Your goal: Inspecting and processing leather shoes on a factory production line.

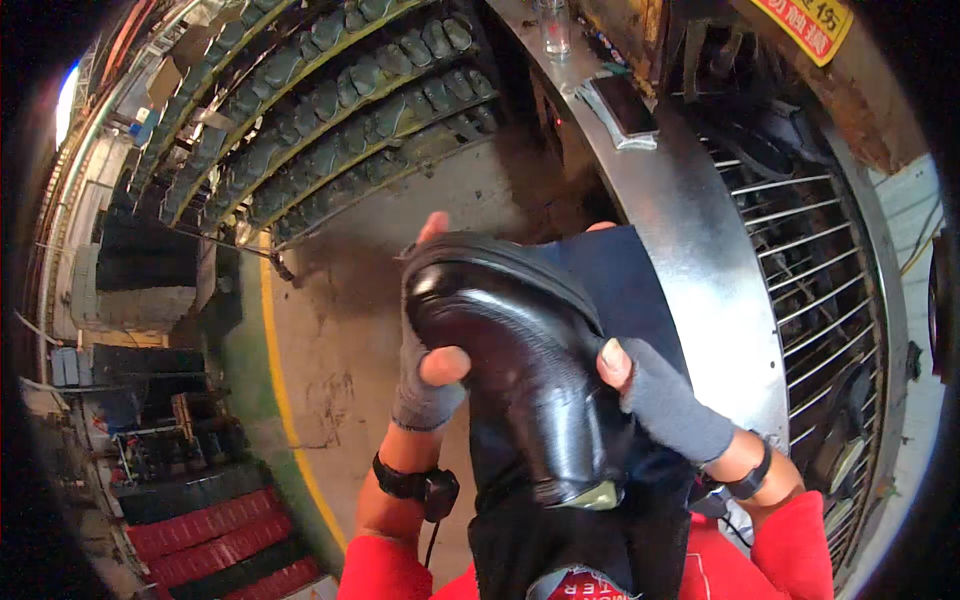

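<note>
A glossy black leather boot (510,365) is held between my hands over my lap, its toe at the upper left and its sole along the far side. From its shaft opening, close to my body, pokes a pale green piece (598,496), seemingly the end of a shoe last. My left hand (430,375), in a grey fingerless glove, is closed around the toe, thumb on the upper. At the heel end, my right hand (665,395), gloved the same way, grips the boot with its thumb on top. Its other fingers are mostly hidden.
To my right runs a metal counter (690,270) with a phone (622,105) on a pale cloth and a glass (554,30). Beyond it is a rack of metal bars (800,260) with dark footwear. A multi-tier rack (330,105) of shoes stands at the far left, past a yellow floor line (285,400).
</note>
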`<state>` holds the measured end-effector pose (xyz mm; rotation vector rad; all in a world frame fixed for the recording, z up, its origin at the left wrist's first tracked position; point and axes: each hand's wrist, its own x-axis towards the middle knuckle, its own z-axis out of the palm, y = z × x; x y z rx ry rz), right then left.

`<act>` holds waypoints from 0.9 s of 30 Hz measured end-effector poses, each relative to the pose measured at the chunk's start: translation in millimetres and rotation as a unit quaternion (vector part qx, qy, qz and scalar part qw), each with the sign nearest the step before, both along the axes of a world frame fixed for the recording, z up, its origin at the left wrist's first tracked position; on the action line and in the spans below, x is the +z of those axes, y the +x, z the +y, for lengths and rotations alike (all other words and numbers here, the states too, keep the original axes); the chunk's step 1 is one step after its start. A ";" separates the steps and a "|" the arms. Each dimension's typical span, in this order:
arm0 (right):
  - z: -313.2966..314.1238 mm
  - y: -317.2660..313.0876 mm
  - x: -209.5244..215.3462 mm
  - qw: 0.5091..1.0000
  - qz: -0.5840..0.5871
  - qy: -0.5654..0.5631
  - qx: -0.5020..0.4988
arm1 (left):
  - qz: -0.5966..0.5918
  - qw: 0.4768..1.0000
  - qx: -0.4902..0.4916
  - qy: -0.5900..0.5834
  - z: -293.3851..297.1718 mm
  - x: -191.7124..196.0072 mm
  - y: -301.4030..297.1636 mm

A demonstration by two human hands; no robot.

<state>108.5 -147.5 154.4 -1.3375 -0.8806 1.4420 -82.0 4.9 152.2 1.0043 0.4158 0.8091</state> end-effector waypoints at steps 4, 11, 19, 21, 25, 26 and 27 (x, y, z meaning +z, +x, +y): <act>-13.9 11.1 -13.8 0.983 -0.173 0.013 -0.066 | -0.052 0.995 -0.007 -0.081 -17.5 -6.7 -4.8; -14.5 12.4 -36.4 0.964 -0.155 0.215 -0.028 | -0.084 0.982 -0.051 -0.164 -37.1 -63.4 -18.4; -57.8 50.6 -21.5 0.936 -0.258 0.240 0.006 | -0.096 0.970 -0.099 -0.202 -57.5 17.5 47.5; -55.0 71.7 -6.6 0.936 -0.285 0.205 0.043 | -0.001 0.984 -0.093 -0.152 -46.2 26.4 52.5; -4.7 65.3 72.2 0.941 -0.065 0.202 -0.265 | 0.067 0.985 -0.153 0.037 -33.0 42.4 69.5; -1.1 69.9 84.3 0.951 -0.193 0.214 -0.109 | 0.081 0.979 -0.166 0.086 -36.9 41.9 72.0; 2.8 73.3 92.3 0.925 -0.311 0.213 0.052 | 0.127 0.962 -0.138 0.199 -39.7 21.8 69.8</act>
